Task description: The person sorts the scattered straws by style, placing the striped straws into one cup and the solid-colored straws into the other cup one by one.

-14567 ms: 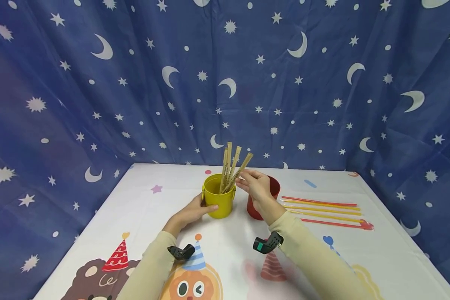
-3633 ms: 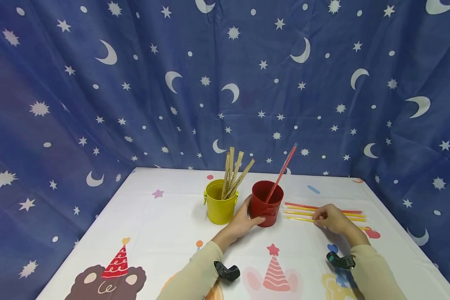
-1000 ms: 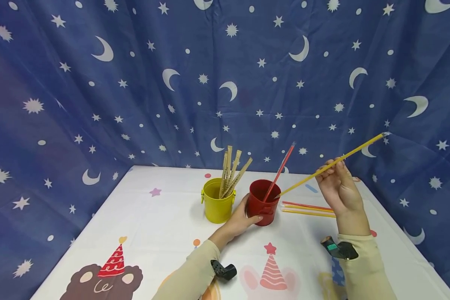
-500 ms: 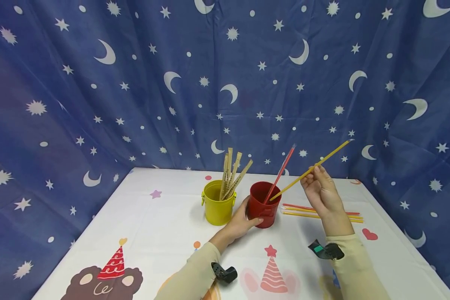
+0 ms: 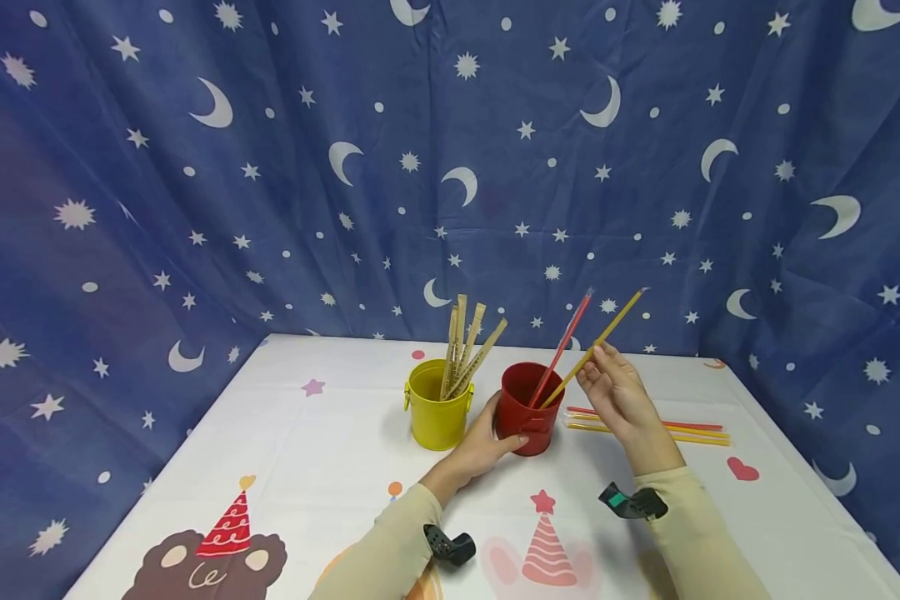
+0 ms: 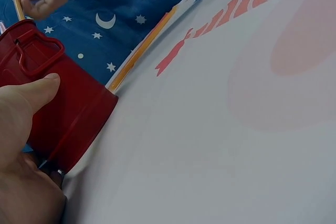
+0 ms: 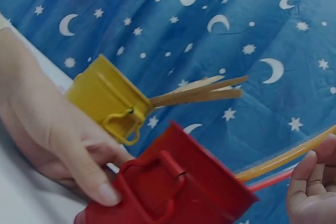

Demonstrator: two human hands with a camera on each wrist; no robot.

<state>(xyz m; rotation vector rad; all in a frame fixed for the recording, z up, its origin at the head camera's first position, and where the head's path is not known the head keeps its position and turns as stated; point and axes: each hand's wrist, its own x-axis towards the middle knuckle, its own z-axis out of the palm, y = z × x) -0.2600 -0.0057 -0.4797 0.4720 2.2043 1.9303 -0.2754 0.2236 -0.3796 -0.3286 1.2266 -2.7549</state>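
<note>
In the head view, I saw a bare left hand (image 5: 482, 448) clamped round the left side of a round, red, metal-looking bucket (image 5: 515, 419), its thumb across the front wall. The bare right hand (image 5: 618, 396) pinched a long, thin, clear-wrapped yellow plastic straw (image 5: 621, 317) between thumb and fingers; from the fingertips it slanted down, its lower end inside the mouth of the red bucket. Left of the right fingers, a long, clear-wrapped red plastic straw (image 5: 566, 337) leaned unheld in the same bucket. Just left of the left fingers stood a round, yellow, metal-looking bucket (image 5: 435, 421) with thin, tan, paper-wrapped sticks (image 5: 461, 333) in it. Below and to the right of the right fingers, a few loose red and yellow wrapped straws (image 5: 693, 432) lay on a white, cartoon-printed tablecloth (image 5: 345, 433). I judged the tan sticks done, one red straw placed, the yellow one nearly so, and the loose ones left to do.

In the left wrist view, the left thumb pressed the red bucket's wall; above its rim, the right fingers held the yellow straw.

In the right wrist view, the yellow bucket showed behind the left hand. The right fingers were cut off by the edge, so from there I could not tell their full grip.
</note>
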